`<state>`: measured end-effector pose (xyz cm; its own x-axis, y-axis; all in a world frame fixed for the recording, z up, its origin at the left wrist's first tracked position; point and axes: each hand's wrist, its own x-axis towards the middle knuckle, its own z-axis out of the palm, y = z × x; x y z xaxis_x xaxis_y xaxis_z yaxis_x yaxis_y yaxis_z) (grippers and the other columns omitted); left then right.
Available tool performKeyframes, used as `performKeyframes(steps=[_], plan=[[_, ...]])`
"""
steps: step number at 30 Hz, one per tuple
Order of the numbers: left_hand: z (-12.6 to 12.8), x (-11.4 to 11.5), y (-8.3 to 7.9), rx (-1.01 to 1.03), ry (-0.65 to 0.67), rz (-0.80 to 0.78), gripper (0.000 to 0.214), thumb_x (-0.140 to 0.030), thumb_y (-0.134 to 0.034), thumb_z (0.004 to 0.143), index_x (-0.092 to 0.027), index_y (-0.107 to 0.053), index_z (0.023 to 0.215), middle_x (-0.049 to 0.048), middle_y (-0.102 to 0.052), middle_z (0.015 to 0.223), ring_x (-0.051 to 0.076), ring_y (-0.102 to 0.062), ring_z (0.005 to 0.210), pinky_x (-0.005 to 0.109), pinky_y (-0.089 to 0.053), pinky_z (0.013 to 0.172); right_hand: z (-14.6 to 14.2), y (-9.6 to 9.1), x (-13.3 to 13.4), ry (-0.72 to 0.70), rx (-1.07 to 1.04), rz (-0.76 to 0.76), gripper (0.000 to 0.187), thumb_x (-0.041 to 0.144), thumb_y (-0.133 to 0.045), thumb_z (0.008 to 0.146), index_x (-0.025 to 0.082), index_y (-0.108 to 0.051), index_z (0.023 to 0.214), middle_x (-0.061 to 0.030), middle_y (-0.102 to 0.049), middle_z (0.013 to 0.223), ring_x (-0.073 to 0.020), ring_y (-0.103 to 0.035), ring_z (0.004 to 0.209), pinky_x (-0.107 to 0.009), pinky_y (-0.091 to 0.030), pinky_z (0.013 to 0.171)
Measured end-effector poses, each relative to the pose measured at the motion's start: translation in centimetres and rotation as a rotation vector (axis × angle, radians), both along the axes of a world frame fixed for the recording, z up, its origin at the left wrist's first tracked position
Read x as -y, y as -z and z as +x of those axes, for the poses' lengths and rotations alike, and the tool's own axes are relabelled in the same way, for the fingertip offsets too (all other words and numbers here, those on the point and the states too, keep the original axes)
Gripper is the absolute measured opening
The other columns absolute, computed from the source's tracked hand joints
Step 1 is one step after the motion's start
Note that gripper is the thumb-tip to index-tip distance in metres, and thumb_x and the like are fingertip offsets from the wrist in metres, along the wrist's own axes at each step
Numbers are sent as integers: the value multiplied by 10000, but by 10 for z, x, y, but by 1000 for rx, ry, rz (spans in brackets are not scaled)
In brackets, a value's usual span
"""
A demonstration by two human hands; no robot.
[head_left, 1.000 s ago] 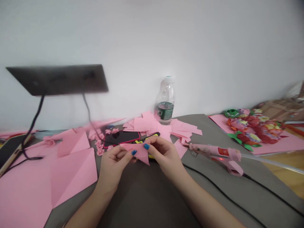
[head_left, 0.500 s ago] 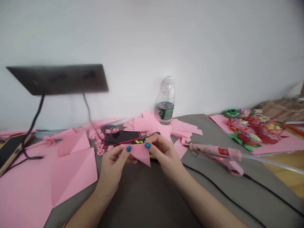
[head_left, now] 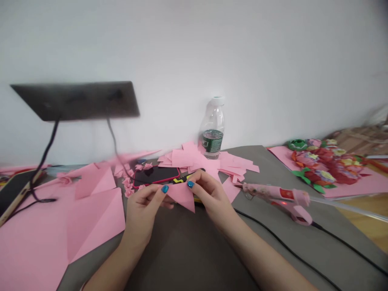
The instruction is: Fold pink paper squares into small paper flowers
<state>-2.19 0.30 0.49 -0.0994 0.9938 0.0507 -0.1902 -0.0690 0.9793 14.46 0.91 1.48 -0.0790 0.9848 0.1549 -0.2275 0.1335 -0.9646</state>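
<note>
Between my two hands hangs a small pink paper piece (head_left: pixel 183 195), triangular in outline with one corner pointing down. My left hand (head_left: pixel 144 210) pinches its upper left corner between thumb and fingers. At its upper right corner, my right hand (head_left: pixel 209 195) holds it in a similar pinch. Behind the hands lies a phone with a red-pink edge (head_left: pixel 157 174), and next to it a black and yellow tool (head_left: pixel 181 178), partly covered by the paper and hands. Small folded pink paper roses (head_left: pixel 128 186) sit left of the phone.
A pink glue gun (head_left: pixel 279 198) with a lit red light lies at right, its cord crossing the grey table. Cut pink paper pieces (head_left: pixel 188 157) surround a water bottle (head_left: pixel 213 129). Large pink sheets (head_left: pixel 33 234) cover the left. Paper flowers (head_left: pixel 330 161) are at far right.
Both hands still hold the pink paper in the same pinch. The whole view has shifted very slightly; little else differs.
</note>
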Motion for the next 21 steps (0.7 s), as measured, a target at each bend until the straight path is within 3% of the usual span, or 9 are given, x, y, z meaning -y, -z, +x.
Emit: performKeyframes(steps=[6, 13, 19, 21], plan=[[-5, 1, 1, -150, 59, 79, 304, -357, -608, 871, -173, -690, 643, 9, -662, 568, 153, -612, 525, 259, -530, 528, -1, 1, 1, -2, 23, 1, 273, 405, -663, 810, 199, -509, 719, 35, -421, 673, -114, -341, 596, -245, -259, 549], [-8, 4, -6, -490, -140, 182, 372, -273, -533, 898, -187, -549, 537, -32, -466, 480, 107, -440, 479, 226, -342, 473, -3, 1, 3, -26, 46, 17, 252, 373, -649, 823, 196, -504, 721, 38, -410, 666, -115, -344, 604, -249, -252, 555], [-7, -2, -2, -266, -195, 157, 394, -375, -517, 920, -205, -435, 574, -38, -390, 541, 115, -386, 498, 240, -325, 479, -1, 7, 1, -2, -99, -89, 297, 420, -668, 818, 199, -492, 726, 55, -388, 647, -95, -310, 562, -235, -229, 529], [-7, -3, -2, -212, -145, 148, 401, -430, -475, 937, -205, -458, 606, -39, -385, 550, 116, -381, 493, 242, -323, 473, -1, 8, 1, -2, -115, -103, 308, 431, -677, 814, 196, -497, 728, 53, -406, 651, -92, -320, 563, -232, -236, 531]])
